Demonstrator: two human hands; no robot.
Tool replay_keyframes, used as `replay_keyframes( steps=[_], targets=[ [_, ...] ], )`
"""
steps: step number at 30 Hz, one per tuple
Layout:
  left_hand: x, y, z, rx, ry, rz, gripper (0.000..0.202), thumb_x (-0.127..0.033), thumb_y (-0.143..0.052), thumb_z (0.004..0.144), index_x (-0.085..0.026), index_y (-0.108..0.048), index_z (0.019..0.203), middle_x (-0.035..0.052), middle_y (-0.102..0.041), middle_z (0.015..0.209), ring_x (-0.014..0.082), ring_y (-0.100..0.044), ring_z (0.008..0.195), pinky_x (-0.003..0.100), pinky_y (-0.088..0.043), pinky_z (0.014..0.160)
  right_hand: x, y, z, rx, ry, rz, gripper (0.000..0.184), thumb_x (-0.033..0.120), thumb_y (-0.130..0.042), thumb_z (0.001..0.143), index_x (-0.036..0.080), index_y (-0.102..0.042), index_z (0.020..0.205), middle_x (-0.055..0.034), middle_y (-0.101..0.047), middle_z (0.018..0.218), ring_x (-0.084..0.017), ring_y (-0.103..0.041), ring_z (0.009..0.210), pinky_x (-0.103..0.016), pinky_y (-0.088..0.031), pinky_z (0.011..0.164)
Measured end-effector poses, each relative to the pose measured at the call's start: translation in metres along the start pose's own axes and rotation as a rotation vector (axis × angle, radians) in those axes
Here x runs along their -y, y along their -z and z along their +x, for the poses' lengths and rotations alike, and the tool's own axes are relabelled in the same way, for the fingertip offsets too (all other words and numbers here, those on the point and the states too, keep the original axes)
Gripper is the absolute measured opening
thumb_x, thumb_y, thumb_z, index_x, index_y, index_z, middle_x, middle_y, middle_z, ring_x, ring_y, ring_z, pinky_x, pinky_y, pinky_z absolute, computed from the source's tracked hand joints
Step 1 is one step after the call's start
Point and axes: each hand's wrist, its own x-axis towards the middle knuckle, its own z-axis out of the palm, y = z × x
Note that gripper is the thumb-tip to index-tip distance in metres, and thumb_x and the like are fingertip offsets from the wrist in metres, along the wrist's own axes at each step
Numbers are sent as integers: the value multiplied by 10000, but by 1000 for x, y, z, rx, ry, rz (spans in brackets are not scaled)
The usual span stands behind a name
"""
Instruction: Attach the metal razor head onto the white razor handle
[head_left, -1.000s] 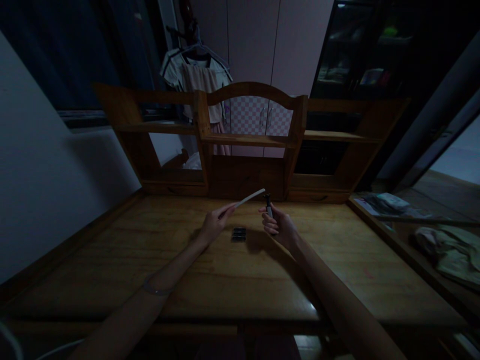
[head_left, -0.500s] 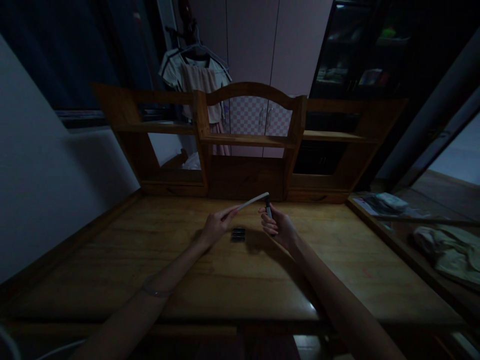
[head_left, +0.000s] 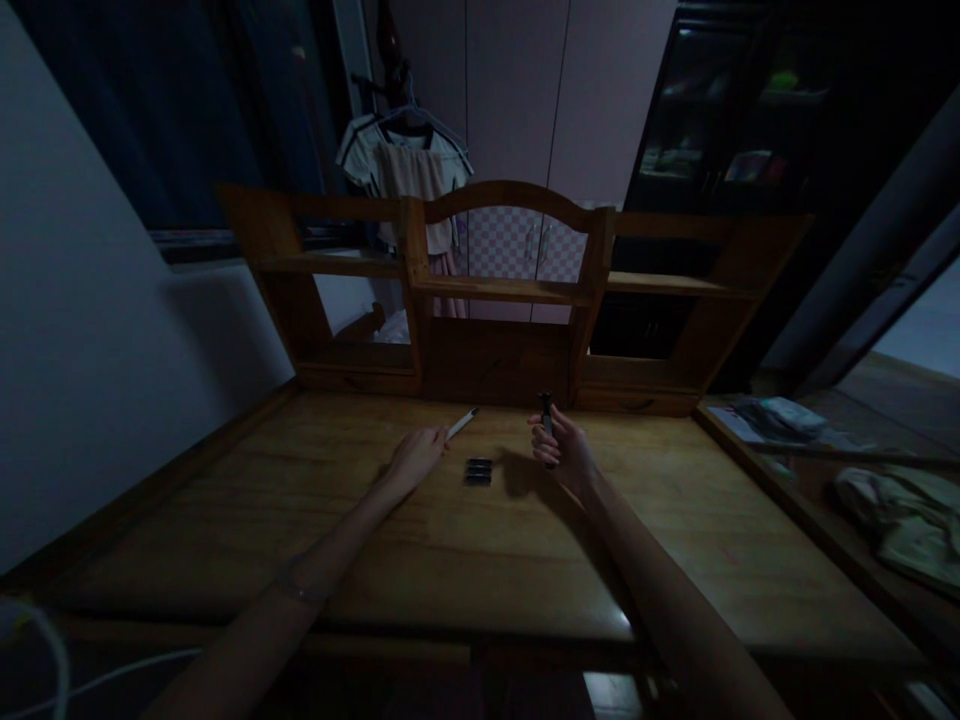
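My left hand (head_left: 417, 453) is closed round a thin white strip (head_left: 461, 423), of which only a short end pokes out toward the back of the wooden desk (head_left: 450, 540). My right hand (head_left: 561, 452) is closed round a small dark upright tool (head_left: 546, 410) whose tip rises above my fingers. Between my hands, on the desk, lies a small black flat object (head_left: 478, 470). The two hands are a hand's width apart.
A wooden hutch (head_left: 510, 290) with shelves stands along the desk's back edge. A white wall (head_left: 82, 340) borders the left side. Clothes on a hanger (head_left: 409, 165) hang behind. Cloth and papers (head_left: 892, 500) lie on a surface to the right. White cables (head_left: 45, 670) cross the bottom left.
The white strip's tip was touching the dark tool; my left hand has drawn back left and lowered, and the strip now appears much shorter. The camera view has tilted slightly.
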Motion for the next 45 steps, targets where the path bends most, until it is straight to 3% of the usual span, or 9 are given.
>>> replay_keyframes(
  steps=[9,12,15,17,21,24,34,45],
  targets=[
    [18,27,-47,181,-23,275,403,-422,-429,855,-172,-661,642,118,-648,692,216,-575,605,294,-332,570,2,1,-2,-30,37,13,293,390,-467,913,133,-602,869,84,-261,510,-58,-190,383,-158,-233,351],
    [16,31,-46,138,-29,301,355,-408,-471,837,-171,-655,647,121,-640,708,228,-576,633,305,-349,591,3,2,-3,-42,56,11,288,386,-471,908,133,-603,867,87,-252,502,-61,-192,378,-163,-236,351],
    [1,33,-36,8,-98,259,235,-339,-514,825,-173,-662,748,105,-637,786,225,-577,739,304,-378,669,4,4,-4,-55,75,3,286,390,-483,900,134,-605,871,87,-258,501,-63,-199,377,-169,-241,353],
    [-14,32,-27,-19,-217,184,179,-295,-537,818,-178,-669,788,87,-631,833,215,-570,807,301,-388,731,4,7,-3,-50,77,5,284,390,-483,898,135,-605,868,88,-262,498,-63,-197,375,-171,-243,355],
    [-45,25,-14,99,-427,130,192,-240,-534,815,-174,-711,778,73,-623,859,194,-566,847,285,-398,788,4,11,-2,-23,72,25,279,382,-479,902,135,-604,865,89,-276,495,-56,-192,372,-169,-240,359],
    [-58,19,-9,163,-494,143,212,-213,-528,807,-180,-738,810,77,-634,881,191,-574,855,272,-407,778,3,10,-2,-17,74,33,279,384,-482,901,136,-604,868,87,-285,490,-55,-198,371,-169,-239,359],
    [-54,2,6,357,-366,93,170,-203,-621,708,-168,-731,833,57,-657,879,179,-597,832,234,-422,736,2,5,-2,-2,68,45,310,409,-456,915,148,-601,829,88,-272,454,-53,-187,353,-174,-224,354],
    [-50,-11,27,422,-325,146,132,-188,-690,611,-152,-715,736,44,-636,827,162,-552,767,213,-373,639,2,5,-2,29,58,60,322,403,-457,913,132,-617,844,88,-250,463,-52,-188,361,-180,-214,362]
  ],
)
